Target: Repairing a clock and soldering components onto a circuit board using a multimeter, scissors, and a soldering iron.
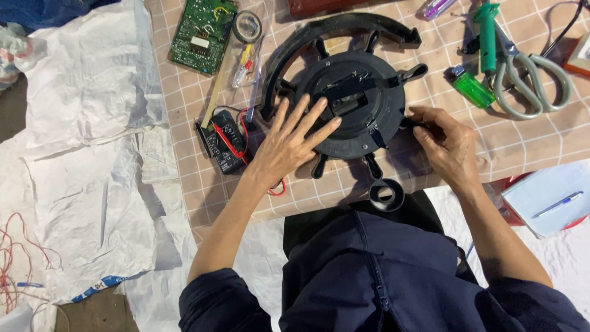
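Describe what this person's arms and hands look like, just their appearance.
Both hands are bare: left hand, right hand, no gloves, rings or watch visible. Forearms are uncovered; dark navy sleeves are pushed up to about the elbows.

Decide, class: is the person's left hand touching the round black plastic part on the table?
Touching. The head view shows the left hand lying flat, fingers spread, with its fingertips resting on top of the round black plastic part; no gap shows between them.

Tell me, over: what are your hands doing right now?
Left hand flat on the black round part. Right hand pinching its right edge. Black ring lies just below, apart.
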